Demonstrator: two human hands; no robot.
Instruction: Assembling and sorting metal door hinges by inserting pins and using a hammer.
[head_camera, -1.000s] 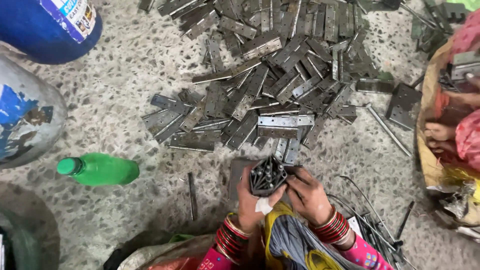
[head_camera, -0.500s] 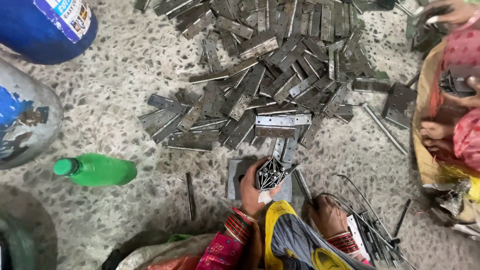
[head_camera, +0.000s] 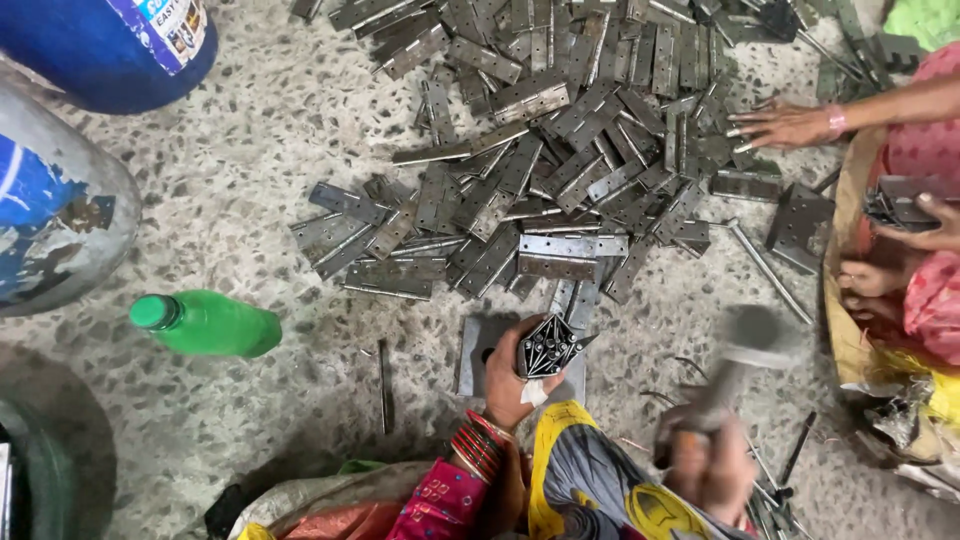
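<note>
My left hand (head_camera: 512, 385) grips a tight bundle of dark metal hinges (head_camera: 548, 346), held on end on a flat steel plate (head_camera: 477, 352) on the floor. My right hand (head_camera: 708, 470) is blurred with motion and holds a hammer (head_camera: 745, 350), its head raised to the right of the bundle. A big heap of loose grey metal hinges (head_camera: 560, 160) spreads across the floor beyond the plate.
Another person's hand (head_camera: 785, 125) reaches into the heap from the right; their other hand (head_camera: 925, 225) holds hinges. A green plastic bottle (head_camera: 205, 322) lies at left. A blue drum (head_camera: 110, 45) and a grey drum (head_camera: 50, 210) stand at upper left. Thin rods (head_camera: 765, 265) lie at right.
My right hand left the bundle, dropped back, and now swings a hammer up at the right. The other person's hand has reached into the heap.
</note>
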